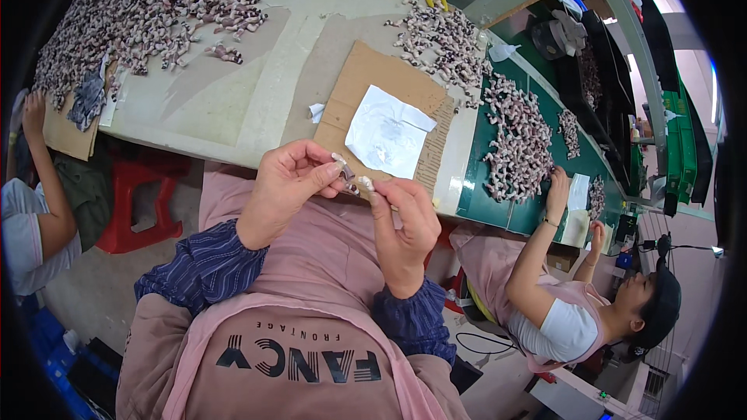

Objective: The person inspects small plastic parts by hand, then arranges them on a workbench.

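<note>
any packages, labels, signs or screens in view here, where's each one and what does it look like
No signs or screens show.
Clear plastic bag: flat on the cardboard sheet ahead of the hands, whitish, crinkled, roughly square.
Lettered apron: on the person's chest at the lower edge, pink with dark block lettering.
Small white paper: on the green table, by the co-worker's hand, upright rectangle.

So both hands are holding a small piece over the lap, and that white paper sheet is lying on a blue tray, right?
Not quite. In the head view the white paper sheet lies on brown cardboard, not a blue tray. The rest holds: left hand and right hand pinch a small piece over the lap.
</note>
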A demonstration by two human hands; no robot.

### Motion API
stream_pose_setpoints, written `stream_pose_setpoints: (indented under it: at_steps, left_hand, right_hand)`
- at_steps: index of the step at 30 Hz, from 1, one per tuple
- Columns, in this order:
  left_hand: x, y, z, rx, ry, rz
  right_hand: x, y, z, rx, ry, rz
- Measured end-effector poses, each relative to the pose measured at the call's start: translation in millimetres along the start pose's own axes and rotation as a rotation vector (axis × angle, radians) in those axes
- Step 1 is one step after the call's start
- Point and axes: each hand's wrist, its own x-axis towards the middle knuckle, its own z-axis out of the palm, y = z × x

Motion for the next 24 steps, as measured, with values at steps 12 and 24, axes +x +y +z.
stream_pose_setpoints:
  at_steps: [12, 24]
  left_hand:
    - [-4, -4, 12, -0.072, 0.037, -0.023]
    - [-17, -9, 9, 0.034, 0.019, -0.064]
  right_hand:
    - [-7, 9, 8, -0.046, 0.050, -0.081]
    - [-18, 15, 9, 0.091, -0.036, 0.011]
